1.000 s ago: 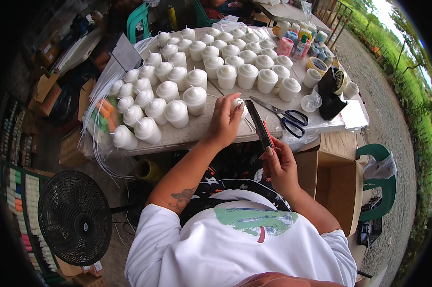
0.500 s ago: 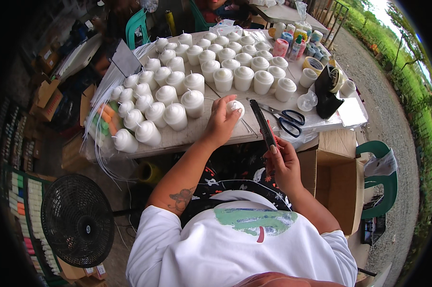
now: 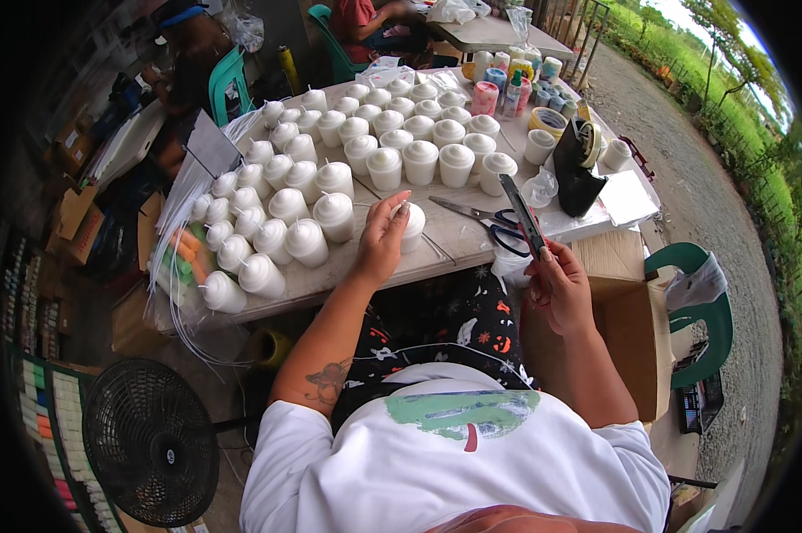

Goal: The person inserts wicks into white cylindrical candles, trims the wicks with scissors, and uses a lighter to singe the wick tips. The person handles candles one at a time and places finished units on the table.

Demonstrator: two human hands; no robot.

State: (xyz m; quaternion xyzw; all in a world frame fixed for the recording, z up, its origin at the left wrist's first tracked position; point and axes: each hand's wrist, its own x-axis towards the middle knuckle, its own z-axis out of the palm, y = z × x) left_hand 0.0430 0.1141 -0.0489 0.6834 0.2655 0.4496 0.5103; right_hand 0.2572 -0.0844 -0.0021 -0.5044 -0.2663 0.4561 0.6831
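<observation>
My left hand (image 3: 381,242) is closed round the side of a white candle (image 3: 413,228) at the table's front edge. The candle looks upright; whether its base touches the tabletop I cannot tell. Farther right, my right hand (image 3: 560,290) grips a black-and-red utility knife (image 3: 522,213), its long end pointing up and away, apart from the candle. Between the candle and the knife lie scissors (image 3: 459,210) with dark blue handles. Many more white candles (image 3: 333,216) with domed tops and wicks stand in rows beyond and left of my left hand.
A black tape dispenser (image 3: 579,173) stands at the right, near coloured candles (image 3: 485,98). Long white wicks (image 3: 177,222) hang over the left edge. An open cardboard box (image 3: 627,342) and a green chair (image 3: 716,311) are at right, a black fan (image 3: 152,444) at lower left. Other people sit beyond.
The candle in my left hand has gone from tilted to more upright and lower. My right hand has moved right with the knife, away from the candle. The whole view has shifted.
</observation>
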